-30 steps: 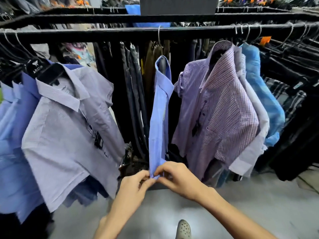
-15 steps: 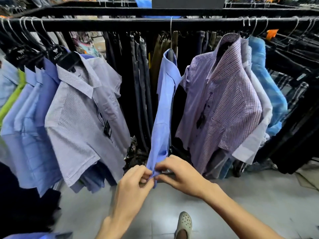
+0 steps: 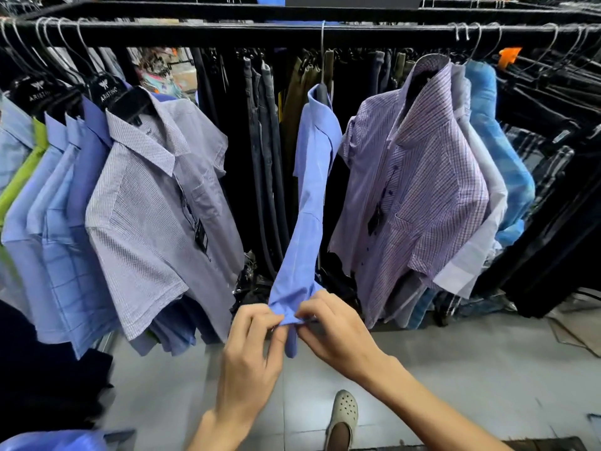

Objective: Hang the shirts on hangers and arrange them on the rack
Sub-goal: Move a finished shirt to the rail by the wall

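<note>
A shop rack (image 3: pixel 227 30): under it the blue shirt (image 3: pixel 309 203) stays hung; the hem is now bunched, pinched by left grip (image 3: pixel 257 340) and right grip (image 3: pixel 328 327), straightening continues.

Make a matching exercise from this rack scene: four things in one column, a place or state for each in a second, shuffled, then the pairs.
Things
1. plain blue shirt
2. purple checked shirt
3. lime green shirt
4. grey clog

Places or states
A. on the floor tiles
B. far left of the rail
C. hem pinched by both hands, left hand and right hand
D. hanging right of the gap

Pairs: 1-C, 2-D, 3-B, 4-A
</note>
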{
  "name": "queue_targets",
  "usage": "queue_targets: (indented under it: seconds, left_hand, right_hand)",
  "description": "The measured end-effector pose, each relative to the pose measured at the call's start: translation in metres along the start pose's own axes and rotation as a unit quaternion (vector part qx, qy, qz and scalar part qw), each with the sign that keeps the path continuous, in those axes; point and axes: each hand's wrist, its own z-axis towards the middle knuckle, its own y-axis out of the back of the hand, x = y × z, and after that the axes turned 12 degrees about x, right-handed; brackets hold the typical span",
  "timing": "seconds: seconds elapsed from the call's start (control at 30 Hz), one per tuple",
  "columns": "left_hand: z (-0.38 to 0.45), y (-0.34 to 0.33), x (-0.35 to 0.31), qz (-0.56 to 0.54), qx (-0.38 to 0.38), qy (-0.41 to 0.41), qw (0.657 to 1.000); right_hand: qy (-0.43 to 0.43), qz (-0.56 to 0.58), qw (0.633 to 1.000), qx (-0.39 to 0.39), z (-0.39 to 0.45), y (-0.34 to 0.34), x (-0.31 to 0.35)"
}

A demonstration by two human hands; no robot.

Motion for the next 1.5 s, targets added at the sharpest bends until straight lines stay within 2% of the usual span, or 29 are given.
queue_targets:
  seconds: [0.1, 0.17, 0.23, 0.3, 0.37, 0.47, 0.57, 0.63, 0.73, 0.83, 0.9, 1.0, 1.07, 1.13, 1.23, 1.33, 1.4, 1.5]
  left_hand:
    - [0.016, 0.008, -0.009, -0.026, -0.049, 0.001, 0.998]
    - [0.029, 0.018, -0.009, -0.039, -0.094, 0.044, 0.994]
    - [0.039, 0.027, -0.008, -0.058, -0.107, 0.101, 0.987]
    - [0.045, 0.033, -0.004, -0.05, -0.092, 0.128, 0.986]
    - [0.05, 0.036, 0.002, -0.024, -0.088, 0.14, 0.986]
    - [0.054, 0.036, 0.006, 0.004, -0.07, 0.145, 0.987]
    - [0.054, 0.029, 0.003, -0.01, -0.016, 0.183, 0.983]
    - [0.051, 0.027, 0.003, -0.012, 0.012, 0.215, 0.976]
    - [0.048, 0.029, 0.007, 0.048, 0.033, 0.248, 0.967]
    - [0.044, 0.028, 0.011, 0.171, 0.129, 0.269, 0.939]
    - [0.038, 0.023, 0.01, 0.194, 0.164, 0.268, 0.929]
    - [0.036, 0.016, 0.009, 0.162, 0.118, 0.291, 0.935]
    - [0.039, 0.015, 0.01, 0.086, 0.054, 0.34, 0.935]
    - [0.042, 0.012, 0.01, 0.005, 0.03, 0.358, 0.933]
    - [0.047, 0.008, 0.009, 0.006, 0.094, 0.32, 0.943]
    - [0.059, 0.002, 0.015, 0.013, 0.126, 0.279, 0.952]
    - [0.074, -0.001, 0.017, 0.01, 0.124, 0.253, 0.96]
    - [0.107, -0.004, 0.014, -0.044, 0.077, 0.222, 0.971]
  right_hand:
    - [-0.033, -0.019, 0.996, 0.076, 0.005, 0.003, -0.005]
    - [-0.059, -0.03, 0.991, 0.116, 0.004, 0.005, -0.012]
    - [-0.083, -0.02, 0.989, 0.12, 0.001, 0.007, -0.017]
    - [-0.119, 0.025, 0.989, 0.086, -0.001, 0.012, -0.016]
    - [-0.17, 0.077, 0.982, 0.011, -0.002, 0.017, -0.014]
    - [-0.244, 0.173, 0.949, -0.097, 0.001, 0.022, -0.007]
    - [-0.277, 0.242, 0.924, -0.1, 0.003, 0.021, 0.0]
    - [-0.272, 0.268, 0.922, -0.061, 0.0, 0.021, -0.002]
    - [-0.231, 0.177, 0.956, 0.03, -0.013, 0.02, -0.017]
    - [-0.208, 0.107, 0.966, 0.108, -0.026, 0.015, -0.033]
    - [-0.207, 0.092, 0.965, 0.133, -0.028, 0.013, -0.042]
    - [-0.161, 0.071, 0.971, 0.16, -0.024, 0.014, -0.045]
    - [-0.129, 0.057, 0.978, 0.154, -0.02, 0.015, -0.042]
    - [-0.114, 0.045, 0.982, 0.146, -0.019, 0.014, -0.043]
    - [-0.097, 0.058, 0.972, 0.204, -0.015, 0.011, -0.052]
    - [-0.09, 0.115, 0.957, 0.253, -0.001, 0.021, -0.064]
    - [-0.103, 0.143, 0.963, 0.202, 0.018, 0.03, -0.071]
    - [-0.147, 0.189, 0.97, 0.049, 0.055, 0.048, -0.084]
